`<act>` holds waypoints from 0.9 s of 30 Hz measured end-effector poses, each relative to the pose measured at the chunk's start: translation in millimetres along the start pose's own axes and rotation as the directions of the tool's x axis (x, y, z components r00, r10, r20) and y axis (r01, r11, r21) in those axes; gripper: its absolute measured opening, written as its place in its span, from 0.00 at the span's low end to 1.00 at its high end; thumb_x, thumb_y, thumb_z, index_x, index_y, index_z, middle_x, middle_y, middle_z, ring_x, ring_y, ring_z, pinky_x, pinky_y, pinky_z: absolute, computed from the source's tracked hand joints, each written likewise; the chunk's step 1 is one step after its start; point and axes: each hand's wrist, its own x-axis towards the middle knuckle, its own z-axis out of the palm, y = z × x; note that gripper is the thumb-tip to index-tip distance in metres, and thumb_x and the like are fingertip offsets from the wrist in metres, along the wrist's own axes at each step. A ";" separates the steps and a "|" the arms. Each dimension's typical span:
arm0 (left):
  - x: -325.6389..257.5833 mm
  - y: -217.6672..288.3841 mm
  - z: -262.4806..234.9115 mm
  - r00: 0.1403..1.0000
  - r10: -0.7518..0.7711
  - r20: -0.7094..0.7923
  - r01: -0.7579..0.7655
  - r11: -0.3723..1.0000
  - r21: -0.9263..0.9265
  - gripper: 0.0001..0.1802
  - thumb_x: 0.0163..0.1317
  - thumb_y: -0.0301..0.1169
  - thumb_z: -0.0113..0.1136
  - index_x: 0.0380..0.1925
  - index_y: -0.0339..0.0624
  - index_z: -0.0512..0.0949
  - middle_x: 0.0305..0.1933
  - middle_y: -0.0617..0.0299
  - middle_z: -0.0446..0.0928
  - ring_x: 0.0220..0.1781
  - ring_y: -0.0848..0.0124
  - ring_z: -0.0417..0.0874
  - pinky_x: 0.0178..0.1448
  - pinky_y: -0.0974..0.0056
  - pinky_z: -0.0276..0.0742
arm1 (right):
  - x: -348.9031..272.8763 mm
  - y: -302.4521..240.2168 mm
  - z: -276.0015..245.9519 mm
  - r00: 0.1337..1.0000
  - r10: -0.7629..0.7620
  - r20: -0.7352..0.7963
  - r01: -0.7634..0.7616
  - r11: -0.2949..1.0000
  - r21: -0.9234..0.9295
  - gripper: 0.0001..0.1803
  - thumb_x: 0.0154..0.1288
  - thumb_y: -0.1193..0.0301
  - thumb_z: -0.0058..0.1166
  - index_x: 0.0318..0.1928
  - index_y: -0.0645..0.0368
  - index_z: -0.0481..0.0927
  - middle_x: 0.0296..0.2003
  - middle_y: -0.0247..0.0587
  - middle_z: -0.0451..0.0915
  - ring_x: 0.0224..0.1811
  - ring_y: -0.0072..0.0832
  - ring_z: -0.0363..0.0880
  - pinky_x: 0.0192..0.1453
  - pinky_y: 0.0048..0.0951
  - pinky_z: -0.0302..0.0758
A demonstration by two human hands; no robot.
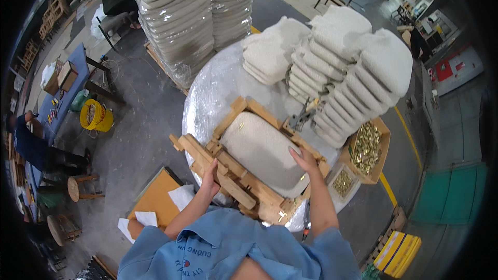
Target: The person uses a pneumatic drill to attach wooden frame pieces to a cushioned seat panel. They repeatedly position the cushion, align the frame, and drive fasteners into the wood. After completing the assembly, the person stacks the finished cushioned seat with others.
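A pale grey upholstered pad (262,150) with rounded corners lies flat inside a wooden frame jig (226,115) in front of me. Small brass-coloured fittings sit near two of its corners. My left hand (208,182) is closed around a thick wooden bar (199,150) on the jig's left side, its thumb on the near edge. My right hand (305,161) rests on the pad's right edge with fingers stretched out, holding nothing. Just beyond the jig's far right side is a dark metal tool (300,119), partly hidden among the wood and pads.
Stacked pads (358,67) stand on the plastic-wrapped round table (205,101). At right are a carton of brass fittings (367,148) and a smaller tray (342,182). Tall wrapped stacks (176,26) rise behind. A co-worker (36,145) stands by a blue bench at left.
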 end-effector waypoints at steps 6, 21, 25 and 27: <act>-19.6 2.3 -3.8 0.994 0.095 -0.055 -0.090 0.992 0.085 0.27 0.75 0.42 0.62 0.68 0.46 0.70 0.69 0.60 0.75 0.69 0.58 0.77 0.72 0.46 0.74 | -70.7 -122.8 -69.9 0.998 -0.058 0.018 0.060 0.987 -0.147 0.45 0.52 0.32 0.68 0.53 0.60 0.85 0.37 0.59 0.86 0.44 0.54 0.86 0.50 0.49 0.80; 63.6 -72.9 67.2 0.996 0.075 -0.048 -0.030 0.792 0.610 0.30 0.71 0.41 0.66 0.66 0.40 0.66 0.56 0.53 0.80 0.44 0.61 0.83 0.40 0.53 0.80 | -341.9 -117.3 -90.5 0.804 0.426 -0.416 0.005 0.694 0.720 0.22 0.59 0.71 0.75 0.50 0.68 0.82 0.42 0.40 0.86 0.44 0.26 0.82 0.53 0.31 0.78; 84.7 -82.2 70.3 0.995 0.101 -0.011 -0.047 0.555 0.831 0.26 0.70 0.42 0.68 0.57 0.33 0.76 0.38 0.56 0.84 0.32 0.65 0.82 0.35 0.60 0.79 | -360.9 -128.3 -63.0 0.806 0.480 -0.347 -0.017 0.604 0.796 0.24 0.61 0.74 0.73 0.56 0.69 0.80 0.46 0.39 0.86 0.46 0.27 0.81 0.56 0.30 0.77; 90.5 -78.9 57.4 0.993 0.113 0.031 -0.086 0.525 0.847 0.24 0.71 0.42 0.67 0.55 0.34 0.76 0.37 0.57 0.84 0.34 0.66 0.83 0.36 0.61 0.80 | -361.7 -124.7 -43.5 0.801 0.504 -0.321 -0.047 0.589 0.807 0.23 0.62 0.74 0.72 0.55 0.68 0.80 0.47 0.40 0.85 0.49 0.26 0.80 0.58 0.30 0.76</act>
